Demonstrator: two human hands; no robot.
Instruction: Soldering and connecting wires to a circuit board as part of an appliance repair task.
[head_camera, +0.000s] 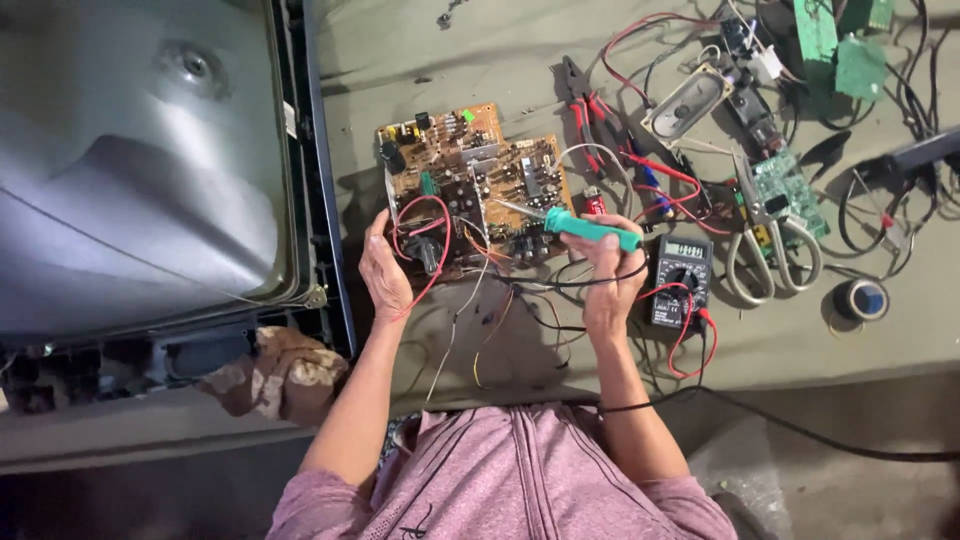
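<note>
A brown circuit board (470, 165) crowded with parts lies tilted in the middle of the cloth-covered bench. My left hand (384, 272) grips the board's near left corner, where red wires (425, 225) loop over it. My right hand (612, 270) holds a teal-handled soldering iron (585, 229); its metal tip points left and rests on the board's near middle. A black cord runs from the iron down past my right arm.
A large grey picture tube (140, 170) fills the left. A rag (275, 370) lies at its near corner. To the right sit a multimeter (682, 280), scissors (770, 250), red pliers (590, 105), a speaker (685, 105), green boards (790, 190), a tape roll (862, 298) and tangled wires.
</note>
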